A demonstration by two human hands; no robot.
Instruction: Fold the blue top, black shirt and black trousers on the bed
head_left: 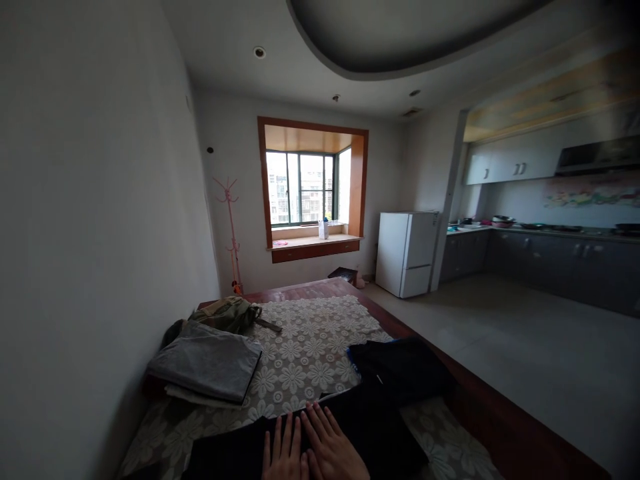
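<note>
My left hand (283,452) and my right hand (330,445) lie flat, side by side, fingers spread, on a dark garment (360,413) spread over the near end of the table. The garment runs from the bottom edge up toward the right, and a thin blue edge shows at its far left corner. Beneath it is a white floral lace tablecloth (310,347). Neither hand grips anything; both press palm-down on the cloth.
A folded grey garment stack (207,367) sits at the table's left, with an olive-green bundle (227,313) behind it. The wall runs close on the left. The wooden table edge (480,400) borders open floor on the right. A white fridge (406,253), kitchen counter and bay window stand beyond.
</note>
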